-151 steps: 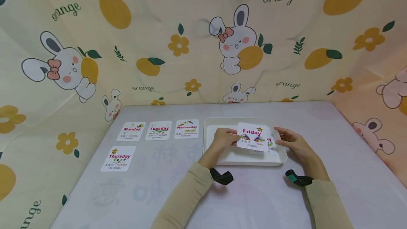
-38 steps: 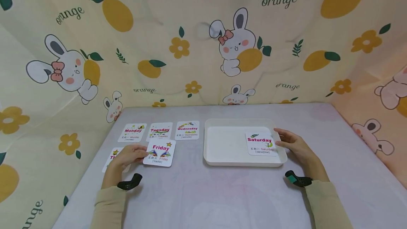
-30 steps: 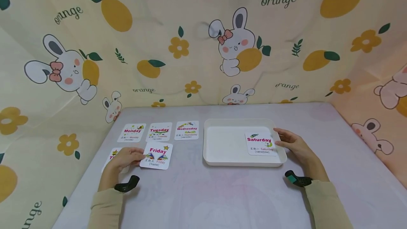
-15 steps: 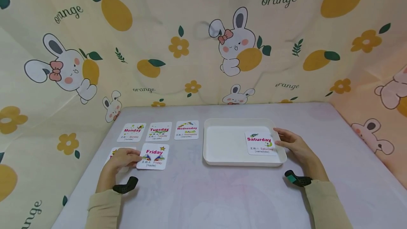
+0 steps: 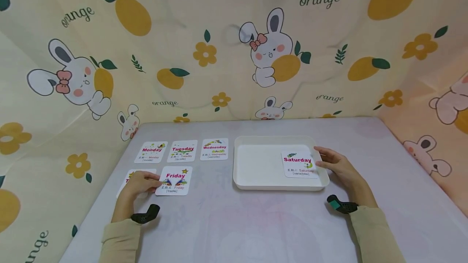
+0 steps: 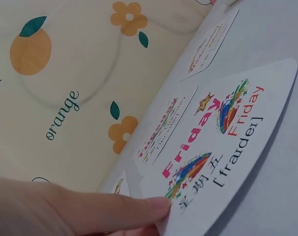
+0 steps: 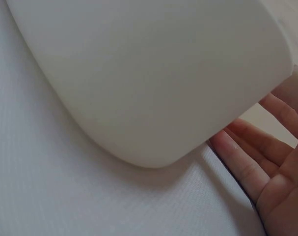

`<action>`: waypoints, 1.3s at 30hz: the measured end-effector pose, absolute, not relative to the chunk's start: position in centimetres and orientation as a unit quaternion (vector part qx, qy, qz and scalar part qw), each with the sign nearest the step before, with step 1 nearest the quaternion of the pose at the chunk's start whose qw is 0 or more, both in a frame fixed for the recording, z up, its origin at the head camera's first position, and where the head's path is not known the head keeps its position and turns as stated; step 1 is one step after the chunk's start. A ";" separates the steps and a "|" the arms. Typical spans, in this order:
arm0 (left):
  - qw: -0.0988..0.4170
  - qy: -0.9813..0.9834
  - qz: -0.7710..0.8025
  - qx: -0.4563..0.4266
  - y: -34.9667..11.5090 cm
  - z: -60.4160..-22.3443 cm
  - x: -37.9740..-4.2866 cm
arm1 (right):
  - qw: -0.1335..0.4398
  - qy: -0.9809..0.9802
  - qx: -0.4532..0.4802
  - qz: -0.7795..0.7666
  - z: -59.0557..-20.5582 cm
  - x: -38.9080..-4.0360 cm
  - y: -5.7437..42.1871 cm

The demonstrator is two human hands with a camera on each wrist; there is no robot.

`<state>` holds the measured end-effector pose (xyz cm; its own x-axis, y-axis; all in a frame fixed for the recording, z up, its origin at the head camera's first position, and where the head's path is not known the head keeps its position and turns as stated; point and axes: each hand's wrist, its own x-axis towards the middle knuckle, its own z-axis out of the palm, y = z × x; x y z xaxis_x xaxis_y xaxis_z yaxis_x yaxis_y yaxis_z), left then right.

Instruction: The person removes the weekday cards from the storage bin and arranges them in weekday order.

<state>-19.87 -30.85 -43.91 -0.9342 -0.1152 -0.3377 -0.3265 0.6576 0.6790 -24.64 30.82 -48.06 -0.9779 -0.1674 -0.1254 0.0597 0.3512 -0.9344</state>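
Note:
My left hand (image 5: 140, 183) pinches the left edge of the Friday card (image 5: 174, 182), thumb on its printed face. In the left wrist view that card (image 6: 222, 132) is close to the tabletop, a thin shadow along its edge. Partly hidden behind the same hand is the Thursday card (image 5: 126, 188). My right hand (image 5: 341, 169) is at the right end of the white tray (image 5: 256, 187), fingertips against its rim, fingers fairly straight. The right wrist view shows those fingers (image 7: 242, 162) along the tray's outer wall. A Saturday card (image 5: 299, 165) lies inside the tray.
Behind the Friday card, a row holds the Monday card (image 5: 151, 152), Tuesday card (image 5: 182, 151) and Wednesday card (image 5: 214, 149), lying flat. A patterned cloth (image 5: 226, 52) stands behind and beside the pale table (image 5: 234, 230).
The Friday card went from above the tray to the left, then lower and beside the Thursday card, left hand still pinching it. The Saturday card beneath came into full view. My right hand stayed put.

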 end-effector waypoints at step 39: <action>0.137 0.846 0.516 0.004 -21.5 -42.8 -23.4 | 0.095 0.812 -0.036 -0.575 -48.1 -24.7 30.9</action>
<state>-23.40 -21.46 -42.83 -0.9623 0.1483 -0.2281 -0.1348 0.4684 0.8732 -24.73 30.93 -48.14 -0.9792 -0.1683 -0.1131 0.0507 0.3369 -0.9402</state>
